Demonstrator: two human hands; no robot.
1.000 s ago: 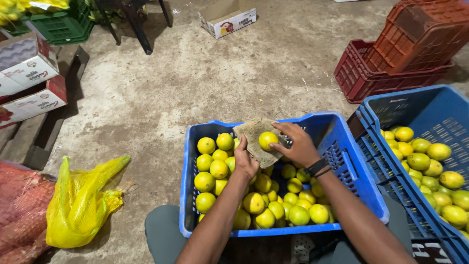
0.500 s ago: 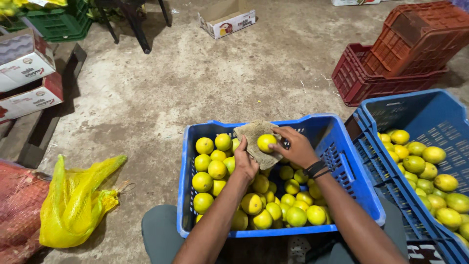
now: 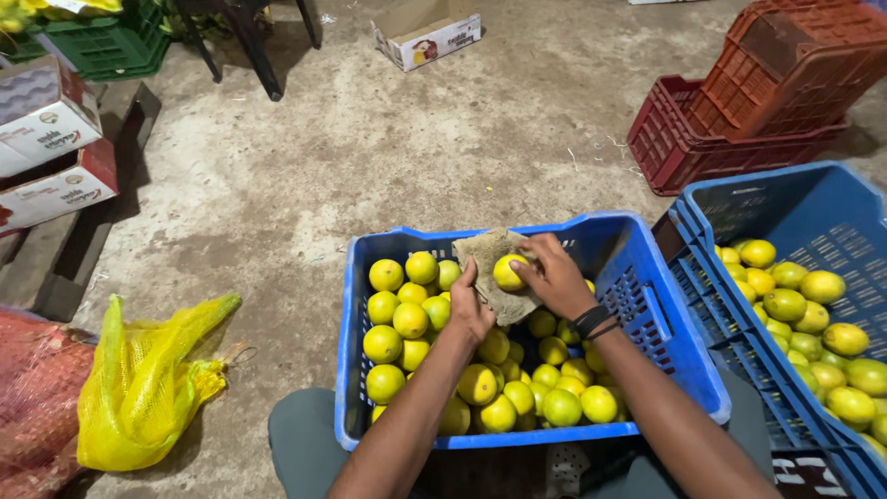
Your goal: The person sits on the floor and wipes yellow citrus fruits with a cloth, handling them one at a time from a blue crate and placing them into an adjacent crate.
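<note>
Hands have barely shifted since a second ago: our left hand [image 3: 473,300] still cups the cloth [image 3: 490,263], our right hand [image 3: 552,274] still grips the lemon [image 3: 509,272] over the blue crate [image 3: 665,342], wiping continuing.

The cloth [image 3: 490,268] looks coarse and matt. At six o'clock, the ribbed plastic crate [image 3: 679,356] shines faintly. The concrete floor [image 3: 416,157] is rough.

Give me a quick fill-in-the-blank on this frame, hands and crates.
1. The left hand holds a tan ____ under the fruit.
2. The right hand grips a yellow-green citrus fruit over the ____ crate.
3. The red crates at upper right are ____.
4. The mesh bag on the floor is ____.

Missing words: cloth; blue; stacked; yellow
</note>
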